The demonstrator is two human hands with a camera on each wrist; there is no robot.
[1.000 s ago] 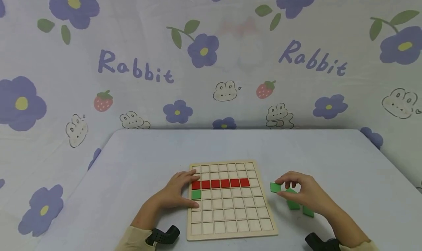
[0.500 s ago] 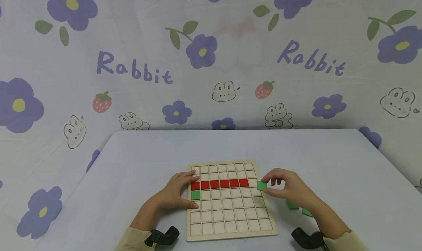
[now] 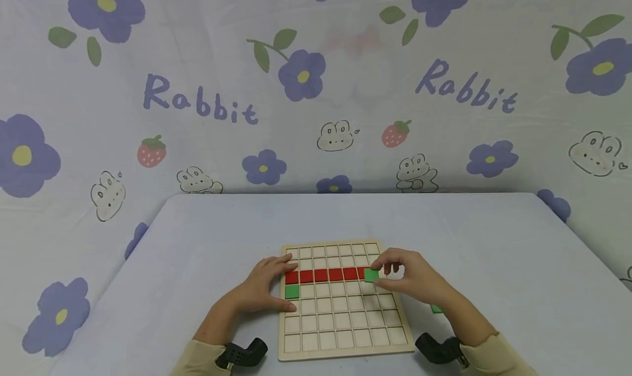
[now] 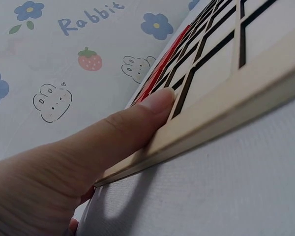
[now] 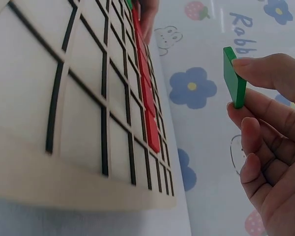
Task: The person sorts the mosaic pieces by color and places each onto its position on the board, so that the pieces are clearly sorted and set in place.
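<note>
A wooden grid board (image 3: 345, 354) lies on the table, with a row of several red tiles (image 3: 321, 275) in its third row. One green tile (image 3: 292, 291) sits in the leftmost cell just below that row. My left hand (image 3: 259, 289) rests on the board's left edge; in the left wrist view its thumb (image 4: 152, 108) lies on the wooden border. My right hand (image 3: 415, 277) pinches another green square tile (image 5: 234, 78) between thumb and fingers. It holds this tile raised above the board, and in the head view it overlaps the right end of the red row.
A loose green tile (image 3: 436, 309) lies on the white table (image 3: 518, 266) right of the board, partly hidden by my right forearm. Behind the table hangs a patterned cloth (image 3: 365, 90). A black wrist-worn device (image 3: 439, 347) is on each wrist.
My right hand has carried the green tile leftward, from beside the board to over the right end of the red row. My left hand has stayed in place on the board's edge.
</note>
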